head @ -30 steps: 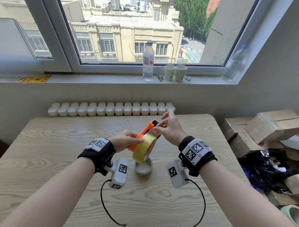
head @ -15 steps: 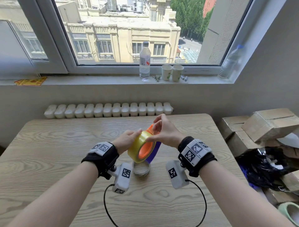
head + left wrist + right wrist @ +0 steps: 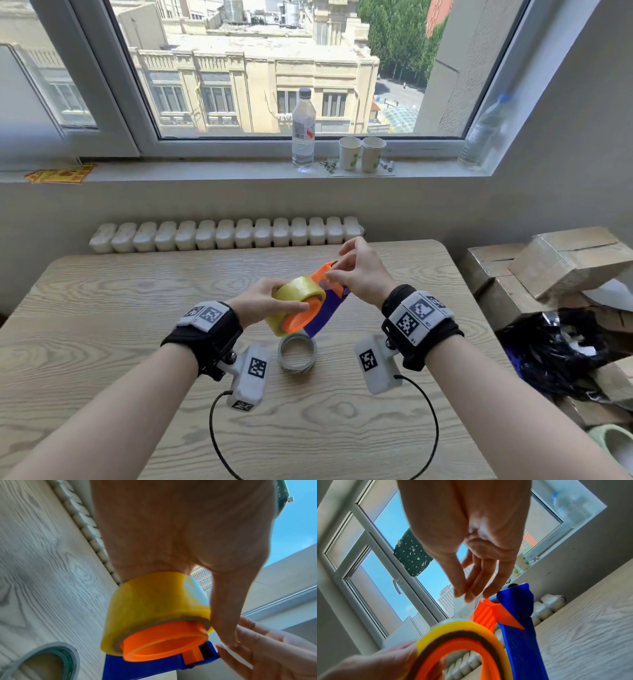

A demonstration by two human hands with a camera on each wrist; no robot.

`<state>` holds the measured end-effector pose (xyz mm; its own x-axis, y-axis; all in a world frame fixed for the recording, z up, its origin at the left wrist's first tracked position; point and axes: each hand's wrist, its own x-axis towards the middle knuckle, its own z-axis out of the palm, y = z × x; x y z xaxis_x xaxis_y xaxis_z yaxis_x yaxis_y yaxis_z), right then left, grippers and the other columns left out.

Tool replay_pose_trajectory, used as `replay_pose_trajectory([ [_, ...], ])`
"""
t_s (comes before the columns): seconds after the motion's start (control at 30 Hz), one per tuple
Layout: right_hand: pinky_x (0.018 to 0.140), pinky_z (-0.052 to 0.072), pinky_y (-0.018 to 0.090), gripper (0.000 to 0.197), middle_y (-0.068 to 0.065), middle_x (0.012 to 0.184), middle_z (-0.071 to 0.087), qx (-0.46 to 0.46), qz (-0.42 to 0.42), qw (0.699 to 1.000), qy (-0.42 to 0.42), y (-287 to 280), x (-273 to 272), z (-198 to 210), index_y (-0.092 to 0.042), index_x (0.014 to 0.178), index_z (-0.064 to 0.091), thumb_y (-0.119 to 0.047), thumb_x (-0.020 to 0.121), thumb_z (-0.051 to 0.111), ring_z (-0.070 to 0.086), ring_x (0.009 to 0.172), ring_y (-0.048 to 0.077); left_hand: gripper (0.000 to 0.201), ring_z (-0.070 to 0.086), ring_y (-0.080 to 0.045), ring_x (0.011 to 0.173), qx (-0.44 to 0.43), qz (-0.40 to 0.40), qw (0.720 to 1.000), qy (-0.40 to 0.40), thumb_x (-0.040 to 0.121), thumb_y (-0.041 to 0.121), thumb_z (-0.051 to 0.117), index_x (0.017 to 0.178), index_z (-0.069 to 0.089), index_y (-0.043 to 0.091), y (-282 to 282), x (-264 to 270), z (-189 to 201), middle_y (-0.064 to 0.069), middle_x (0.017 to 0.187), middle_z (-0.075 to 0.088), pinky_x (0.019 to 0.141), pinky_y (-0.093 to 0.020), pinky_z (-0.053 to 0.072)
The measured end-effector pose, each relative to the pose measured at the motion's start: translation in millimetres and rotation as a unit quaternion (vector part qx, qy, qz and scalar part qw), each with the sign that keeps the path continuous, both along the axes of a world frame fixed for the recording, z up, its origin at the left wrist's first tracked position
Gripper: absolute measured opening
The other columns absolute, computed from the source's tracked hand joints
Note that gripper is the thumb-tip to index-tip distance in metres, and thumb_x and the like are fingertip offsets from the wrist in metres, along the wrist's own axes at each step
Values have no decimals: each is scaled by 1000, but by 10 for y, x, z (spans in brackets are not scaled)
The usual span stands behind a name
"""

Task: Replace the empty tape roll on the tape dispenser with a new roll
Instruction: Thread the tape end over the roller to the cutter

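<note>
Left hand (image 3: 263,301) grips the yellow roll (image 3: 298,298), already seated on the dispenser's (image 3: 325,308) orange hub, held above the table (image 3: 102,308). Thumb lies along the roll's side in left wrist view. Right hand (image 3: 359,270) pinches the clear tape end (image 3: 467,605) betw. thumb & fingertips, near the dispenser's front end. Empty core (image 3: 297,353) lies flat on the table right below, apart from both hands. Bottle (image 3: 303,130) & 2 cups (image 3: 361,154) on the sill.
</note>
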<state>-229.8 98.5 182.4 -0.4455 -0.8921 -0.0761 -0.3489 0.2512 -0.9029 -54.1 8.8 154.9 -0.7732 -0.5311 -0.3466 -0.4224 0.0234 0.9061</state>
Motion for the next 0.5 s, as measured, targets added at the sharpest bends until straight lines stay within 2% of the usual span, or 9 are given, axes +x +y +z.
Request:
replay_pose_trajectory([
  [0.07,62,55,48,40,10,73,64,1,-25,999,-20,0,-22,-3,-16,91,40,0,73,71,61,67,23,13,65,-12,77,-16,-7,1000,-9,75,23,74,85,66,24,-1,-5,-3,1,84,70,73,-22,51],
  [0.13,67,56,51,40,10,76,61,0,-41,998,-46,-7,-37,19,-12,98,39,0,76,70,61,70,27,11,65,-10,75,-26,6,1000,-13,75,26,74,81,65,28,-9,-17,-20,5,81,70,71,-21,52],
  [0.27,73,58,45,41,9,77,58,-1,-39,997,-72,-21,-68,46,-10,101,37,2,77,69,62,75,24,12,65,-4,67,-31,39,999,-14,72,31,76,75,65,30,-38,-2,-43,11,72,69,57,-14,48],
  [0.3,71,58,42,41,9,77,57,0,-45,996,-75,-18,-78,41,-10,101,37,3,78,69,62,74,22,15,65,-7,66,-20,40,999,-11,69,35,77,76,66,27,-38,4,-35,9,71,69,58,-16,48],
  [0.4,66,57,37,42,11,78,58,0,-69,994,-86,-23,-105,0,-10,100,37,4,77,69,61,69,20,45,62,-19,71,45,61,997,25,49,44,74,81,69,13,-64,26,-44,-2,73,69,65,-25,45],
  [0.5,73,56,44,43,12,79,62,0,-74,995,-66,-30,-117,-10,-11,100,37,0,75,72,63,74,26,39,61,-19,72,45,70,996,30,52,43,72,80,69,16,-70,24,-46,-1,74,69,65,-24,45],
])
